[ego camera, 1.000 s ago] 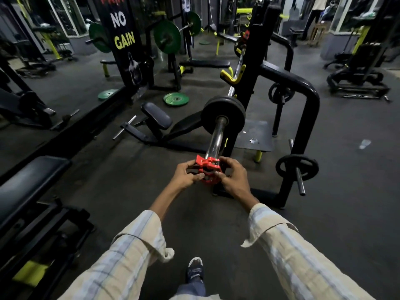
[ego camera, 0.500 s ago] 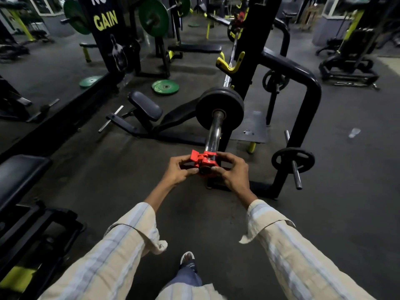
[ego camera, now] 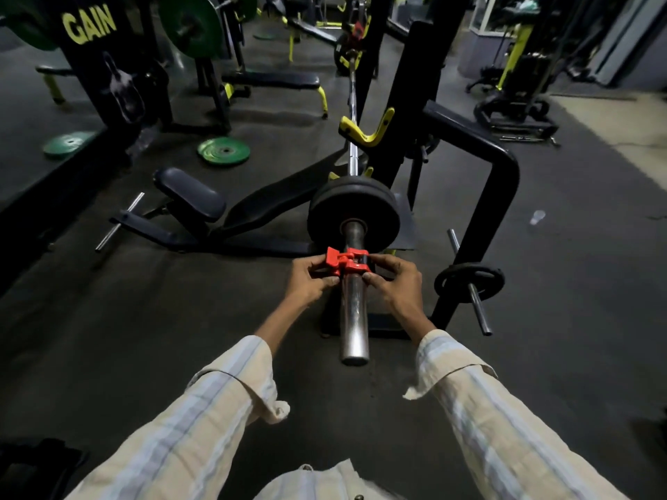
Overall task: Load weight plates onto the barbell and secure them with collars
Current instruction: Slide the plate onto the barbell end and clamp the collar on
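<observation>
Two striped sleeves (ego camera: 202, 420) reach forward from the bottom edge toward the barbell (ego camera: 354, 312), whose bare chrome end points back at the camera. On either side of that sleeve of the bar, the left hand (ego camera: 310, 281) and the right hand (ego camera: 395, 283) both pinch a red collar (ego camera: 346, 263), thumbs below and fingers curled over its sides; the collar sits around the bar partway along, with its lever sticking out to the left. Just beyond the collar, apart from it by a short stretch of bare bar, black weight plates (ego camera: 355, 214) are loaded on the barbell; how many lie stacked there I cannot tell. To the right of the barbell stands a black rack frame (ego camera: 501, 196) with a small black plate (ego camera: 469, 281) stored on one of its pegs. To the left of the barbell a dark padded bench (ego camera: 191, 196) lies low on the floor. Farther along, the bar's thin shaft runs past a yellow hook (ego camera: 364, 133) on the upright. Beyond the bench, to the left of the barbell, a green plate (ego camera: 223, 150) lies flat on the floor, and a larger green plate (ego camera: 190, 25) hangs on another machine at the back.
</observation>
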